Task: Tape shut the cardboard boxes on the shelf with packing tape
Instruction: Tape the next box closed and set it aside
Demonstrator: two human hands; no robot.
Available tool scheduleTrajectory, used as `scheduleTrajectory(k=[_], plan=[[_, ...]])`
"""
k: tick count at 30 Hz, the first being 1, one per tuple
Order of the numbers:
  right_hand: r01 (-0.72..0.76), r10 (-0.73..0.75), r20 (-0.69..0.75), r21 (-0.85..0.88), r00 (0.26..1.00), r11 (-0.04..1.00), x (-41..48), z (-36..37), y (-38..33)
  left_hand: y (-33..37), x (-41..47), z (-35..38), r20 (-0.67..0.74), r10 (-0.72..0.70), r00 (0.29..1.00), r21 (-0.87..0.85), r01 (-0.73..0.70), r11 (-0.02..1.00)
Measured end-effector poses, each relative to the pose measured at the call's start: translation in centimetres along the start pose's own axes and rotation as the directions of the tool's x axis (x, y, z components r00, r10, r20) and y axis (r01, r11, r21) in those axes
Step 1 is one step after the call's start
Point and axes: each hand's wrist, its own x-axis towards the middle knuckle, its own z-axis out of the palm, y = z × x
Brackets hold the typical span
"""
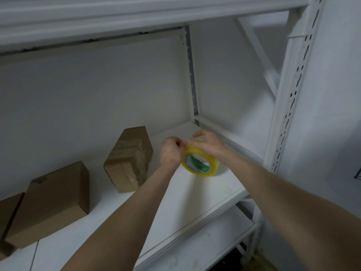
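Note:
A yellowish roll of packing tape (201, 165) with a green and white core is held above the right part of the white shelf (195, 194). My right hand (210, 143) grips the roll from above. My left hand (171, 152) pinches at the roll's upper left edge, where the tape end seems to be. Left of the hands stands a cardboard box (129, 159) with clear tape wrapped round it. A second, plain cardboard box (52, 204) lies further left. A third box (8, 218) shows partly at the left edge.
The white metal rack has a perforated upright (289, 106) at the right, a shelf above (136, 14) and a lower shelf (205, 249) below. A white wall lies behind the boxes.

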Motion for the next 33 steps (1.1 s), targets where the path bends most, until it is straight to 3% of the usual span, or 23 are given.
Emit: scheduleTrajectory(k=[3, 6, 9, 14, 18, 19, 21, 22, 24, 26, 30, 33], plan=[[0.028, -0.027, 0.175, 0.000, 0.984, 1.000, -0.1, -0.8, 0.1, -0.1, 0.5, -0.1, 0.034, 0.006, 0.999, -0.001, -0.006, 1.000], [0.076, -0.067, 0.158, -0.054, 0.985, 0.996, 0.4, -0.6, 0.6, 0.2, 0.6, -0.2, 0.054, 0.055, 0.997, 0.082, -0.059, 0.995], [0.161, -0.138, 0.120, -0.206, 0.983, 0.965, 0.5, -0.3, 1.0, 0.4, 0.5, 0.2, 0.086, 0.057, 0.995, 0.041, -0.061, 0.997], [0.180, -0.158, 0.126, -0.187, 0.979, 0.966, 0.2, -0.5, 1.6, 0.1, 0.6, 0.4, 0.185, -0.093, 0.978, -0.289, 0.145, 0.946], [0.146, -0.140, 0.048, -0.454, 0.989, 0.879, -0.3, 0.1, 2.3, -1.8, 0.9, 0.3, 0.208, -0.215, 0.954, -0.351, 0.278, 0.894], [0.130, -0.137, 0.023, -0.502, 0.990, 0.855, -0.4, 0.2, 2.6, -2.6, 1.2, 0.0, 0.218, -0.223, 0.950, -0.272, 0.278, 0.921], [0.095, -0.133, -0.028, -0.558, 0.991, 0.825, -0.6, 0.2, 3.2, -4.5, 1.2, -0.6, 0.313, -0.198, 0.929, 0.218, 0.133, 0.967], [0.080, -0.133, -0.048, -0.588, 0.990, 0.805, -0.6, 0.2, 3.5, -5.4, 0.7, -0.9, 0.386, -0.225, 0.895, 0.451, 0.030, 0.892], [0.072, -0.144, -0.056, -0.656, 0.988, 0.751, -0.6, 0.4, 4.4, -7.4, -0.3, -0.8, 0.464, -0.357, 0.811, 0.678, -0.065, 0.732], [0.074, -0.138, -0.041, -0.679, 0.990, 0.731, -0.4, 0.6, 5.2, -8.6, -1.0, -0.4, 0.479, -0.398, 0.783, 0.720, -0.090, 0.688], [0.092, -0.115, 0.024, -0.767, 0.993, 0.635, -0.1, 1.2, 6.5, -8.0, -0.7, 1.4, 0.443, -0.248, 0.862, 0.582, -0.067, 0.810], [0.089, -0.096, 0.039, -0.791, 0.995, 0.605, -0.2, 1.4, 7.5, -6.3, -0.7, 4.4, 0.418, -0.222, 0.881, 0.449, 0.012, 0.893]])
